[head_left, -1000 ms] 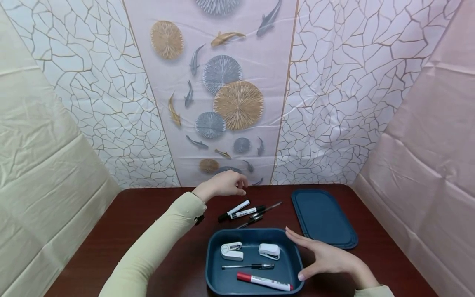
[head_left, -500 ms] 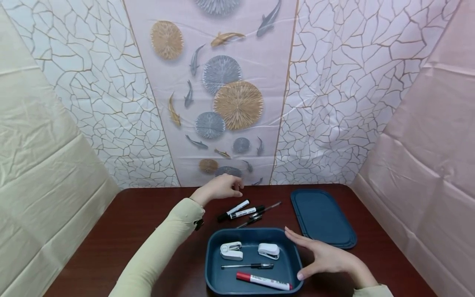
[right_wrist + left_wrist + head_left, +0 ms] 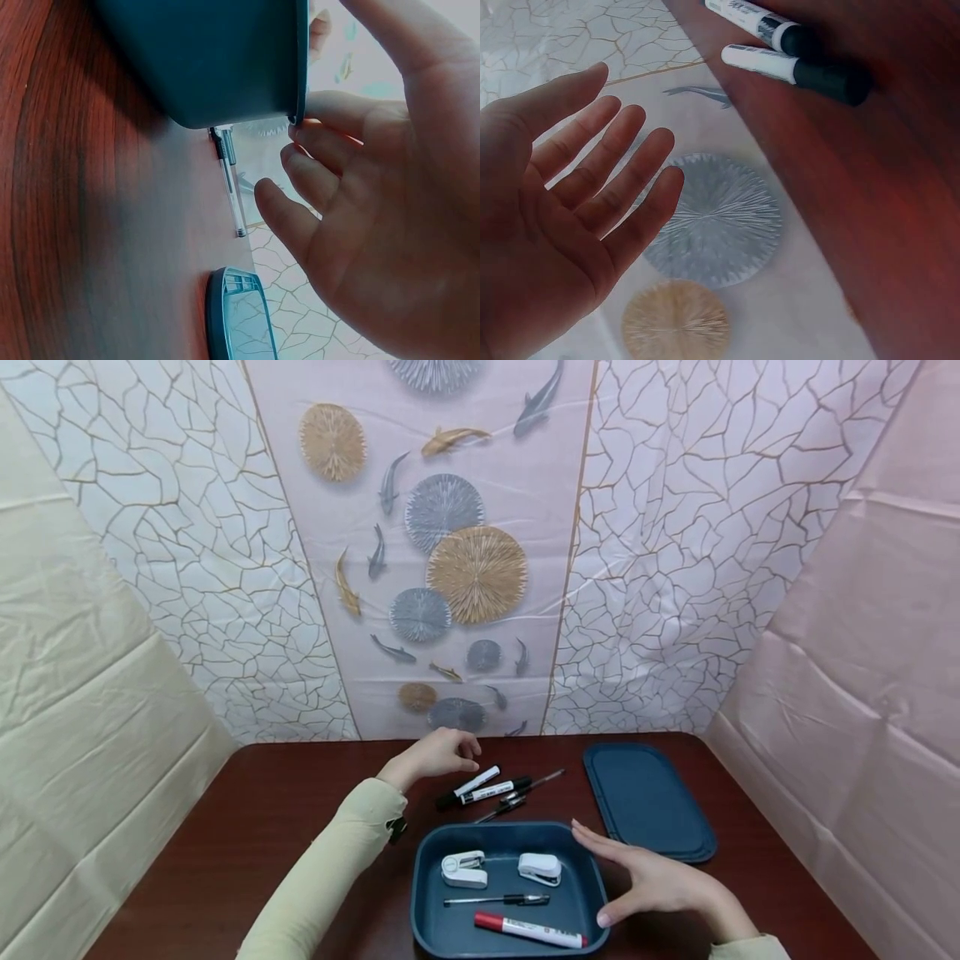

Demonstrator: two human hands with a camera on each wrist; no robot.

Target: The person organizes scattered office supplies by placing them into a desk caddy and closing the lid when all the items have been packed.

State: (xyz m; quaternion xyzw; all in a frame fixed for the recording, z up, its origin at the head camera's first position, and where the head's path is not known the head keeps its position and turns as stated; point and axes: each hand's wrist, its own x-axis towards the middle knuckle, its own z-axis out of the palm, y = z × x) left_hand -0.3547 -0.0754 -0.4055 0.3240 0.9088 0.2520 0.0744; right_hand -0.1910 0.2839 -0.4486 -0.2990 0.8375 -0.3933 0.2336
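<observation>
My left hand (image 3: 441, 753) hovers just behind and left of the loose pens, its fingers relaxed and holding nothing. Near it lie a black-capped marker (image 3: 480, 782) and a second marker (image 3: 491, 791), both white-barrelled; in the left wrist view the palm (image 3: 562, 225) faces them empty. My right hand (image 3: 652, 885) touches the right rim of a blue box (image 3: 417, 893) with spread fingers and thumb. Inside the box sit two small white staplers, the left one (image 3: 464, 870) and the right one (image 3: 540, 868), a black gel pen (image 3: 497, 900) and a red marker (image 3: 531, 930).
A blue lid (image 3: 648, 802) lies flat at the right of the brown table (image 3: 225, 860). Thin black pens (image 3: 504, 807) lie between the markers and the box. A patterned cloth (image 3: 480, 568) hangs right behind the table's far edge.
My left hand has drifted left and lower, closer to the markers. The right hand stays at the box rim. The whole head view has shifted slightly.
</observation>
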